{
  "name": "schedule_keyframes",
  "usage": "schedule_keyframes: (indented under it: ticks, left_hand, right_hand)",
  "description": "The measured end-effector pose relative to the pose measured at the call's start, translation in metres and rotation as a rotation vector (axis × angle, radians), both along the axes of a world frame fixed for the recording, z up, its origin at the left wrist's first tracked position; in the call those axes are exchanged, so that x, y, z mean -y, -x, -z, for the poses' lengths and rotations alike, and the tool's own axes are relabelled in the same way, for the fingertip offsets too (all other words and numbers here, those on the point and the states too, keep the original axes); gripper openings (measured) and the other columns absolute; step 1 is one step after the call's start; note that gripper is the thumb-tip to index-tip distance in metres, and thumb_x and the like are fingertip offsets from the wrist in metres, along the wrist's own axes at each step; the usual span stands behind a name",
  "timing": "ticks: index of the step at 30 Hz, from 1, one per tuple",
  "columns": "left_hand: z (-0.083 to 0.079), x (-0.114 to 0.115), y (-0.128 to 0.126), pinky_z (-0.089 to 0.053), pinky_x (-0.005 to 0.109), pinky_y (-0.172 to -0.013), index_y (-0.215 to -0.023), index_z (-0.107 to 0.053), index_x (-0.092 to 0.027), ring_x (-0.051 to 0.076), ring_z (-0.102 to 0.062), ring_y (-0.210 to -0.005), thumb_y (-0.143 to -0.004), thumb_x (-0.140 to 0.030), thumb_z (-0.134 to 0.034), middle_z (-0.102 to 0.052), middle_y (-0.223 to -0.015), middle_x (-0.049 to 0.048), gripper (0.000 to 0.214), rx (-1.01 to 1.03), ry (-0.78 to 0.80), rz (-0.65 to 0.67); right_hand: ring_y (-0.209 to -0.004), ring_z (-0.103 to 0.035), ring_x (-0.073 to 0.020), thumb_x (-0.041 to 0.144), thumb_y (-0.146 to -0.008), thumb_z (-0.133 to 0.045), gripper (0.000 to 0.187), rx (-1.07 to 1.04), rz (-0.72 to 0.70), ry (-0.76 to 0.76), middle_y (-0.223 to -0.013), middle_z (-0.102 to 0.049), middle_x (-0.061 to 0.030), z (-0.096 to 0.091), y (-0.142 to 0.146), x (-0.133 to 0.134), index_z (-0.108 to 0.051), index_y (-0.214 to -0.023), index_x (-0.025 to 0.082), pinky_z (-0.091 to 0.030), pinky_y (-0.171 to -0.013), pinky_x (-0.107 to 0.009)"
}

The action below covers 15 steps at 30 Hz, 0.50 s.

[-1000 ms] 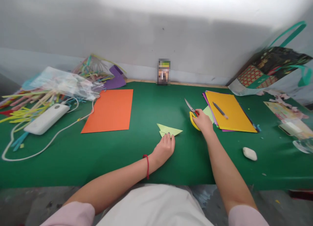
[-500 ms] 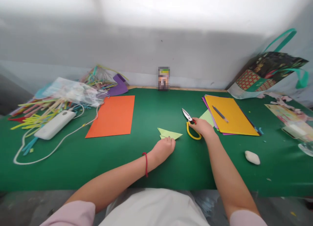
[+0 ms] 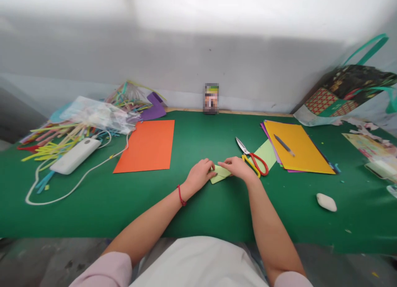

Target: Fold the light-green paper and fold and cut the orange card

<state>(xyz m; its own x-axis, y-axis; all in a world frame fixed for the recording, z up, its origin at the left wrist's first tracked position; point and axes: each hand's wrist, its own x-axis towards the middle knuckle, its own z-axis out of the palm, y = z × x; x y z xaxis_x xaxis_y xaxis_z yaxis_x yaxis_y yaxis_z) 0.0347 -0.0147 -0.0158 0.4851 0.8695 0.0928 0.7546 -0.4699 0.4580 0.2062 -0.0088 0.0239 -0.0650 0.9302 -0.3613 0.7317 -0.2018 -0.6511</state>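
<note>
Across the green felt-covered table [image 3: 198, 208] we see little difference: the flat orange paper sheet [image 3: 145, 145] lies on the left as it did 1 second ago, and the stack of coloured sheets topped by a yellow-orange one [image 3: 299, 148] lies on the right.

What has changed is our hands. The right hand [image 3: 237, 168], which was around the scissors' handle 0.5 seconds ago, has let go and moved left. It has joined the left hand [image 3: 198, 175], so that both now meet at the centre of the table.

The scissors with 1 red and 1 yellow handle [image 3: 252, 159] lie released on the felt, just right of the right hand, with the blades pointing away from us.

The small folded light-green paper piece [image 3: 219, 174] sits between the 2 hands, flat on the felt. It shows less than the open triangle did before. Both hands close lightly on it: the left fingers curl on its left edge and the right fingertips rest on its upper right edge. We cannot tell whether the thumbs are under it.
</note>
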Motion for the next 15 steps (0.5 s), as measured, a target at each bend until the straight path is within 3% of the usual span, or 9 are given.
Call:
schedule_keyframes:
  ticks: [3,6,9,12,15]
  left_hand:
    - [0.000,-0.003,0.002,-0.041,0.026,-0.067,-0.084,-0.056,-0.017,0.015,-0.052,-0.077,-0.079,-0.021,-0.063,-0.053,-0.080,-0.0009,0.010,0.104,0.090,-0.015]
    - [0.001,-0.005,0.004,-0.040,0.026,-0.064,-0.077,-0.052,-0.018,0.014,-0.050,-0.071,-0.075,-0.019,-0.065,-0.050,-0.078,-0.0018,0.013,0.207,0.151,-0.042]
    - [0.003,-0.006,0.005,-0.041,0.026,-0.065,-0.075,-0.050,-0.018,0.013,-0.049,-0.071,-0.071,-0.018,-0.068,-0.050,-0.081,-0.0014,0.018,0.346,0.139,-0.140]
    - [0.004,-0.013,0.008,-0.043,0.027,-0.069,-0.081,-0.050,-0.019,0.013,-0.052,-0.074,-0.070,-0.023,-0.068,-0.054,-0.087,0.0002,0.022,0.570,0.109,-0.328]
    - [0.003,-0.025,0.016,-0.043,0.025,-0.062,-0.076,-0.048,-0.018,0.012,-0.054,-0.064,-0.077,-0.038,-0.062,-0.056,-0.074,-0.0003,0.024,0.818,0.291,-0.482]
  right_hand:
    - [-0.061,-0.061,-0.0141,0.034,-0.072,-0.069,0.023,-0.305,0.036,0.121,-0.074,-0.067,-0.0052,0.011,-0.009,0.000,-0.066,-0.080,0.013,-0.051,-0.053,-0.024]
    - [-0.056,-0.059,-0.0110,0.026,-0.066,-0.074,0.020,-0.402,-0.040,0.190,-0.070,-0.066,-0.0027,0.017,-0.013,-0.001,-0.065,-0.078,0.013,-0.051,-0.053,-0.022]
    - [-0.058,-0.059,-0.0111,0.021,-0.067,-0.070,0.011,-0.384,-0.046,0.065,-0.070,-0.064,-0.0008,0.021,-0.009,-0.001,-0.063,-0.074,0.015,-0.051,-0.056,-0.022]
    - [-0.065,-0.060,-0.0134,0.024,-0.070,-0.065,0.010,-0.440,-0.014,-0.098,-0.072,-0.063,-0.0002,0.019,-0.004,-0.002,-0.062,-0.075,0.016,-0.051,-0.060,-0.025]
    - [-0.070,-0.060,-0.0159,0.032,-0.069,-0.066,0.018,-0.521,-0.002,-0.222,-0.075,-0.064,-0.0005,0.014,-0.003,-0.001,-0.062,-0.078,0.017,-0.052,-0.065,-0.029]
